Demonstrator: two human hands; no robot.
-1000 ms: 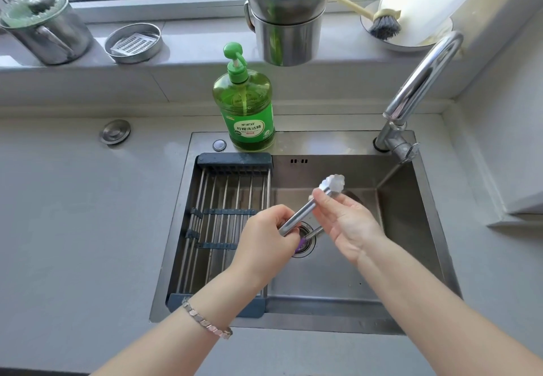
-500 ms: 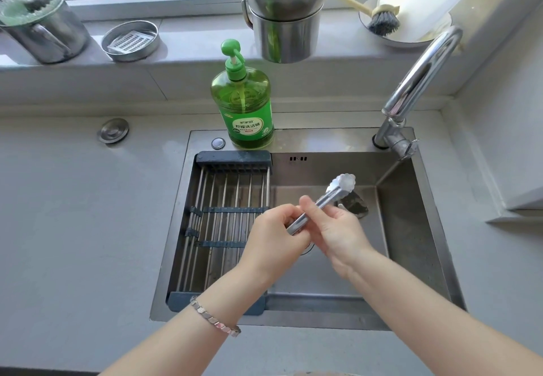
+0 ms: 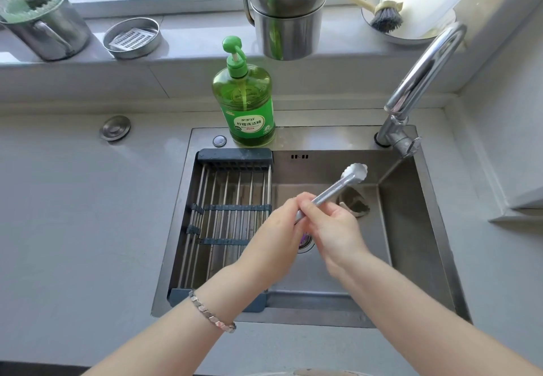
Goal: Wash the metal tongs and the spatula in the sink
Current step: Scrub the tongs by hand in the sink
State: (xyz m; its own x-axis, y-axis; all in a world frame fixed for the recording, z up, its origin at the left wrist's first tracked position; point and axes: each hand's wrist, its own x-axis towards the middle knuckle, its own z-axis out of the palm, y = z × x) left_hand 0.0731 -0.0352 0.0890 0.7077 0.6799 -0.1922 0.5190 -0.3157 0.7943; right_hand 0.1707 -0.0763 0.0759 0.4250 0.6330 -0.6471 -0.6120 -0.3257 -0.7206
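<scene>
Both hands meet over the sink. The left hand and right hand have fingers clamped together on the tongs, whose scalloped tips jut up-right beyond the fingers, above the basin.

Both hands hold metal tongs over the sink

The left hand and right hand grip the metal tongs above the sink, scalloped tips pointing toward 2 o'clock; a green soap bottle stands at 12 o'clock, the faucet at 2.
</scene>
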